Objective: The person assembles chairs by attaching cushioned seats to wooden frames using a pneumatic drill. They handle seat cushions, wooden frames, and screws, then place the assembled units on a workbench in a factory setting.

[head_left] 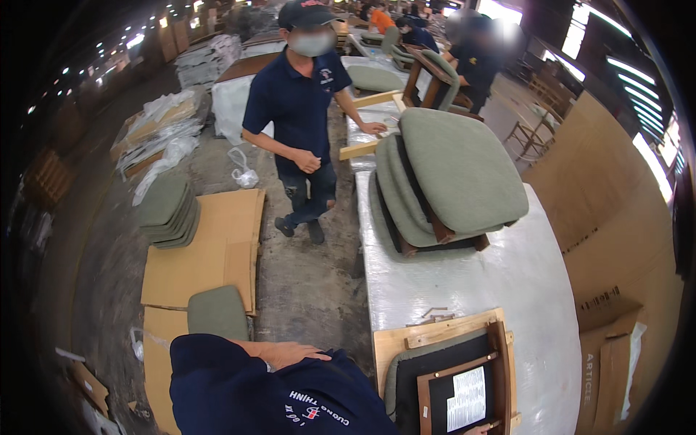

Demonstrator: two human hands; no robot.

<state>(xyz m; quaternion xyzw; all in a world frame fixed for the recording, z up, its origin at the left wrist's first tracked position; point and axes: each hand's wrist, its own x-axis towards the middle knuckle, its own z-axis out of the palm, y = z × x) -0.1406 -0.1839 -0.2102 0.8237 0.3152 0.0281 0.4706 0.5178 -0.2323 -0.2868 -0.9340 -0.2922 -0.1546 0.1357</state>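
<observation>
My left arm is bent across my navy shirt, and my left hand (pixel 293 353) lies near my chest, its fingers mostly hidden. At the bottom edge, a sliver of my right hand (pixel 478 430) shows beside a brown wooden chair frame (pixel 428 391); its grip is out of sight. The frame lies on the black underside of an upturned green seat cushion (pixel 392 384). A white printed sheet (pixel 466 399) is on that underside. Around the cushion runs a light wooden board frame (pixel 449 328), resting on the plastic-covered table (pixel 536 290).
Farther along the table stands a stack of green padded seats (pixel 464 174). A co-worker (pixel 293 109) stands in the aisle, one hand on the table. Green cushions (pixel 170 210) are piled on flat cardboard (pixel 206 268) at left. Tall cardboard (pixel 609 217) lines the right side.
</observation>
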